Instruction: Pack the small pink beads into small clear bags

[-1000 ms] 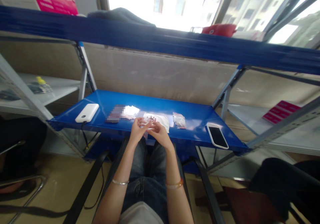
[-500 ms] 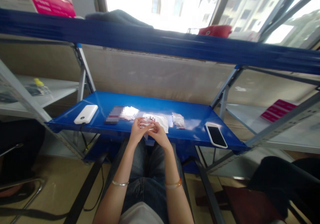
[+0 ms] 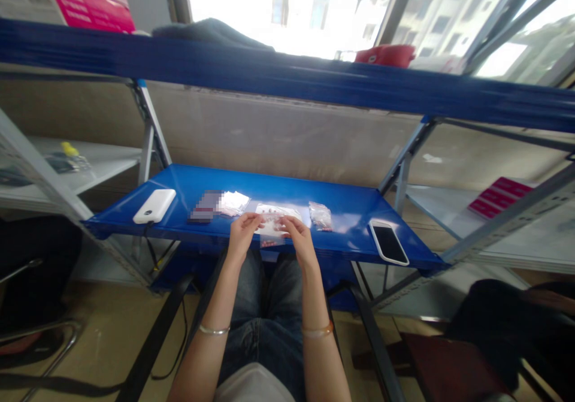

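Bag (image 3: 272, 235) of clear plastic is hanging between the left hand (image 3: 243, 229) and the right hand (image 3: 299, 234), at the front edge of the blue bench (image 3: 269, 180) — small reddish beads (image 3: 268, 244) are sitting along its bottom. Each grip is holding one side of it in a narrow pinch of the fingertips. Just behind, a white sheet (image 3: 291, 210) is lying on the bench. A filled clear packet (image 3: 320, 217) is lying to the sheet's right, white packets (image 3: 234, 202) to its left. Farther out, a phone (image 3: 389, 243) is resting near the right end.
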`<state>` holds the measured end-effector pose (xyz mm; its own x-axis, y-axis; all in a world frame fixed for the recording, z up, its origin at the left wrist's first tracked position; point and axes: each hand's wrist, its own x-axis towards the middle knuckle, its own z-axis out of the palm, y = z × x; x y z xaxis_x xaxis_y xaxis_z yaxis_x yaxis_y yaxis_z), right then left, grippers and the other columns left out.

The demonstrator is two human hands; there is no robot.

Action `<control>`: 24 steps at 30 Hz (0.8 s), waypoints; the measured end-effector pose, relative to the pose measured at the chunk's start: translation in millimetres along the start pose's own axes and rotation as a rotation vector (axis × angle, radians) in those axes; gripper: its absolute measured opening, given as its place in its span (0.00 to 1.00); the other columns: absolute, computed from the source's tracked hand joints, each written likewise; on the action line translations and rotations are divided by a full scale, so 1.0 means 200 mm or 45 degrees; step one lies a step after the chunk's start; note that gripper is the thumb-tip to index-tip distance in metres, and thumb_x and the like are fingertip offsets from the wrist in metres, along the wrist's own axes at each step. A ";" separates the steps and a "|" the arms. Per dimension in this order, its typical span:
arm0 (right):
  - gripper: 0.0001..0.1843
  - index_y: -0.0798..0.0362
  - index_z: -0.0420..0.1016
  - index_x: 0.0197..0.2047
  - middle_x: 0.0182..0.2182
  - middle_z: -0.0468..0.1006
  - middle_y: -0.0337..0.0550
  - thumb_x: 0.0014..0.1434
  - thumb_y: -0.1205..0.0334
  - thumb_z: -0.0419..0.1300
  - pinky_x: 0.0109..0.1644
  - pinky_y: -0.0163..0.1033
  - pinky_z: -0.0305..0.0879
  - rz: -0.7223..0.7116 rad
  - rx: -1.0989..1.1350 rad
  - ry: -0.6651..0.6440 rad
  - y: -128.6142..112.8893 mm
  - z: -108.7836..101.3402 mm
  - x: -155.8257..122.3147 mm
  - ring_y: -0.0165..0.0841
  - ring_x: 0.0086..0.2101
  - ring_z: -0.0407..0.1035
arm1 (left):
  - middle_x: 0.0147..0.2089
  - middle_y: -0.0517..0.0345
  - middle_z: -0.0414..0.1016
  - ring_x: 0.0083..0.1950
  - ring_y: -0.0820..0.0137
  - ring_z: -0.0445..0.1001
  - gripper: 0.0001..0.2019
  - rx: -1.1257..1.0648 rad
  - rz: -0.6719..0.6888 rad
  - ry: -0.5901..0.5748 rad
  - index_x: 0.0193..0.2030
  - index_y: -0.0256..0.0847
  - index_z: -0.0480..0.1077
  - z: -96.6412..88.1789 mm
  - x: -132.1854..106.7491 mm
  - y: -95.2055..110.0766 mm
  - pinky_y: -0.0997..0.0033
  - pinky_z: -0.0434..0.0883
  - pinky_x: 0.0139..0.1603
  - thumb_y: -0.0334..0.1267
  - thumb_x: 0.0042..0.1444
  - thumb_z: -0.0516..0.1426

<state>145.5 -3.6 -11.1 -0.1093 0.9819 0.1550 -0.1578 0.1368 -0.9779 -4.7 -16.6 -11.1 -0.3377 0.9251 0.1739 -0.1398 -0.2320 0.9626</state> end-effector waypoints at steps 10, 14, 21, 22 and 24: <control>0.15 0.53 0.75 0.31 0.26 0.76 0.40 0.49 0.49 0.61 0.31 0.34 0.61 -0.123 -0.073 0.097 -0.02 -0.02 0.00 0.32 0.29 0.69 | 0.28 0.55 0.77 0.32 0.68 0.75 0.13 0.086 0.015 -0.044 0.30 0.37 0.72 0.01 -0.02 0.04 0.70 0.68 0.36 0.45 0.43 0.62; 0.15 0.53 0.75 0.31 0.24 0.75 0.40 0.48 0.49 0.62 0.28 0.34 0.58 -0.122 -0.061 0.098 -0.03 -0.02 -0.01 0.30 0.26 0.67 | 0.29 0.55 0.77 0.32 0.68 0.75 0.12 0.076 0.017 -0.070 0.30 0.37 0.73 0.01 -0.02 0.03 0.70 0.68 0.37 0.44 0.43 0.62; 0.15 0.53 0.74 0.29 0.23 0.73 0.39 0.47 0.49 0.62 0.29 0.35 0.60 -0.149 -0.107 0.151 -0.01 -0.03 0.01 0.31 0.26 0.67 | 0.27 0.56 0.77 0.32 0.67 0.75 0.13 0.125 0.025 -0.084 0.29 0.37 0.73 0.01 -0.02 0.03 0.69 0.69 0.38 0.45 0.43 0.62; 0.15 0.53 0.74 0.29 0.23 0.74 0.39 0.47 0.48 0.61 0.30 0.35 0.60 -0.148 -0.114 0.154 -0.01 -0.03 0.01 0.31 0.27 0.67 | 0.27 0.55 0.77 0.32 0.67 0.75 0.13 0.129 0.025 -0.093 0.29 0.37 0.73 0.01 -0.02 0.04 0.69 0.69 0.38 0.46 0.43 0.62; 0.15 0.53 0.73 0.29 0.24 0.74 0.39 0.47 0.48 0.61 0.30 0.35 0.60 -0.143 -0.128 0.164 -0.01 -0.03 0.01 0.32 0.27 0.68 | 0.28 0.55 0.77 0.32 0.67 0.75 0.13 0.132 0.019 -0.121 0.29 0.37 0.72 0.01 -0.03 0.05 0.69 0.69 0.38 0.46 0.43 0.62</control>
<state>151.6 -1.5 -10.4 0.0308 0.9674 0.2514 -0.0628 0.2529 -0.9655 -1.5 -22.9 -2.8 -0.2487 0.9472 0.2024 -0.0367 -0.2180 0.9753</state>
